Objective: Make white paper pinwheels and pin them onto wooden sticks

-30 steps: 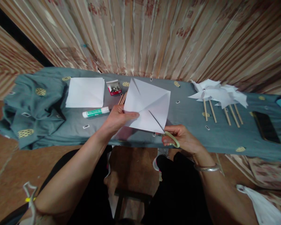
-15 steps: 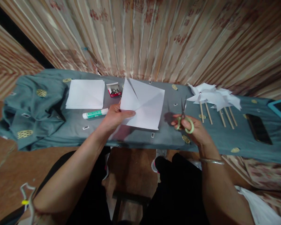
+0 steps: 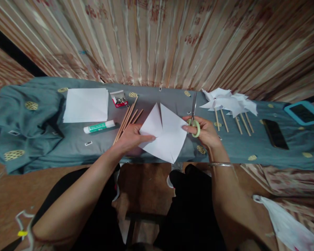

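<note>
A square sheet of white paper (image 3: pixel 167 136) is held above the table with a slit running in from its top corner, and fainter cut lines show near its left and bottom corners. My left hand (image 3: pixel 132 136) pinches the sheet's left side, thumb on top. At the right corner, my right hand (image 3: pixel 206 131) grips green-handled scissors (image 3: pixel 197 128), blades pointing away from me, while its thumb and finger touch the paper's edge. Several wooden sticks (image 3: pixel 127 120) lie beside and partly behind my left hand.
On the grey-green cloth (image 3: pixel 73 139) lie a paper stack (image 3: pixel 86 104), a glue stick (image 3: pixel 99 127) and a small red box (image 3: pixel 119 101) of metal pins. To the right are paper pinwheels (image 3: pixel 219 99) on sticks, a dark phone (image 3: pixel 274 134) and a blue-framed tablet (image 3: pixel 303 112). A curtain (image 3: pixel 146 45) hangs behind.
My right hand has come left with the scissors and now touches the paper's right corner. The sheet has turned clockwise and shifted nearer me, uncovering the wooden sticks. The view has shifted slightly right.
</note>
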`<state>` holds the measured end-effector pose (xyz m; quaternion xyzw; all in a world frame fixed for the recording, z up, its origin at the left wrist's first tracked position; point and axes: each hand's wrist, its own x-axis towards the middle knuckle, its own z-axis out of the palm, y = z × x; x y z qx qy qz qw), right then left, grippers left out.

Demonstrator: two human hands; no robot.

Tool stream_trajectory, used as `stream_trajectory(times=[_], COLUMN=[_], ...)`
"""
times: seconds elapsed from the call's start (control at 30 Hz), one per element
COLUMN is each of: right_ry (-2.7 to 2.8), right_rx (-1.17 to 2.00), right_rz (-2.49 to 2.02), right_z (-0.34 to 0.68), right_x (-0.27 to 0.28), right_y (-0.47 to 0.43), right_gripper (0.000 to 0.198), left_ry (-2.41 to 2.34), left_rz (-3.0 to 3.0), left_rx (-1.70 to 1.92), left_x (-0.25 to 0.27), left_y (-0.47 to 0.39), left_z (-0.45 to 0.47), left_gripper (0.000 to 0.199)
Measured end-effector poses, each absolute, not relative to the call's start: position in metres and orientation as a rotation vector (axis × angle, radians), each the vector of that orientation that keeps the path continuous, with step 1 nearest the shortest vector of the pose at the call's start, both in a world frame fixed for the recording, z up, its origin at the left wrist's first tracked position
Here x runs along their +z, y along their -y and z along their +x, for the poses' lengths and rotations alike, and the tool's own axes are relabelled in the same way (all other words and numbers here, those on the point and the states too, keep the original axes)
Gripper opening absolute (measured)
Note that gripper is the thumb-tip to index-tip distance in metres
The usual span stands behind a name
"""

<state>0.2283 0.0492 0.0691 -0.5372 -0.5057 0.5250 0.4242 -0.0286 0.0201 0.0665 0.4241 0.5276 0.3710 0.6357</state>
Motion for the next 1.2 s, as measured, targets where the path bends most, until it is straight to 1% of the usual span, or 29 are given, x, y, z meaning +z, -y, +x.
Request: stream_trajectory(times=[0.17,0.23,0.3,0.43,0.57,0.67,0.77,0.9,1.0,1.2], right_ry=[0.934,0.781,0.684,0.682,0.825,0.91,1.01,1.16,1.231,1.269], right_rx=[1.186,1.148,1.137,1.16,1.133,1.09,1.108,1.223,1.277,1.194], right_rz=[-1.251,-1.227,-1.197,-1.162,-1.193,-1.212,-1.204,-1.212,-1.237,-1.274], right_z=[0.208,0.197,0.186,0.166,0.156,0.162,0.175,0.189,0.192,0.191], right_x=[0.061,0.059,0.058,0.057,0.057,0.06,0.065,0.067,0.062,0.052], right_y=[-0.054,-0.057,-0.06,-0.06,-0.059,-0.059,-0.059,-0.059,-0.058,-0.059], right_gripper=[0.033,0.034,0.035,0.039,0.044,0.05,0.052,0.051,0.049,0.05], left_ry=[-0.923,-0.82,-0.79,-0.997,-1.155,-1.24,-1.311,-1.339,-1.372,-1.362], left_rz=[0.685,0.663,0.69,0.758,0.708,0.857,1.14,1.429,1.526,1.629], left_rx=[1.11,1.1,1.071,1.14,1.308,1.397,1.324,1.148,1.06,0.98], left_x=[0.073,0.072,0.07,0.062,0.054,0.052,0.054,0.054,0.052,0.053], left_y=[-0.02,-0.015,-0.009,-0.002,-0.01,-0.018,-0.023,-0.024,-0.026,-0.027], left_z=[-0.026,-0.019,-0.009,0.007,0.007,-0.003,-0.017,-0.033,-0.041,-0.048], left_gripper=[0.051,0.059,0.062,0.052,0.046,0.038,0.029,0.018,0.019,0.021])
